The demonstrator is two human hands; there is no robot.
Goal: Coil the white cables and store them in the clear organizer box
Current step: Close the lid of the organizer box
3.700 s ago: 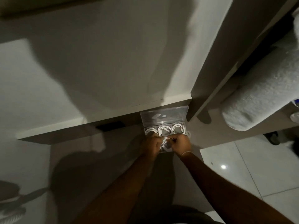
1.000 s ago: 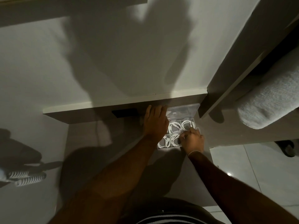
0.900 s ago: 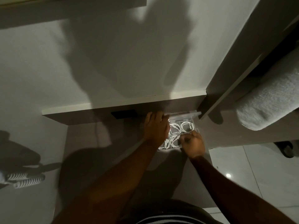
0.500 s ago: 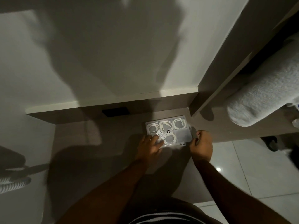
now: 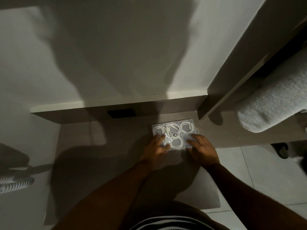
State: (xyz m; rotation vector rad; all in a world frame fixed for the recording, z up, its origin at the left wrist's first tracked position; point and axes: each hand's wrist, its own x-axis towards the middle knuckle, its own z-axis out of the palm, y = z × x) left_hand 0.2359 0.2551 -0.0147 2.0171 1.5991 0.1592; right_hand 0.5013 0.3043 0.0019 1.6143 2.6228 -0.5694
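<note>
Both hands lie flat and open on the clear box (image 5: 174, 135), left hand (image 5: 155, 147) and right hand (image 5: 201, 147), probably pressing its lid shut over the coiled white cables (image 5: 186, 127).

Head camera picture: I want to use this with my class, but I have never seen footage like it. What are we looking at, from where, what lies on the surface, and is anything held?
The picture comes from a wide-angle camera worn on a person's head, looking down at their own bare arms. No machine is involved. On a brown surface against a white wall lies a clear organizer box, lid closed, with coiled white cables visible in its compartments and a barcode sticker on top. The left hand and right hand rest flat on the box's near edge, seemingly pressing the lid; neither grips anything. A rolled grey towel lies to the right.
</note>
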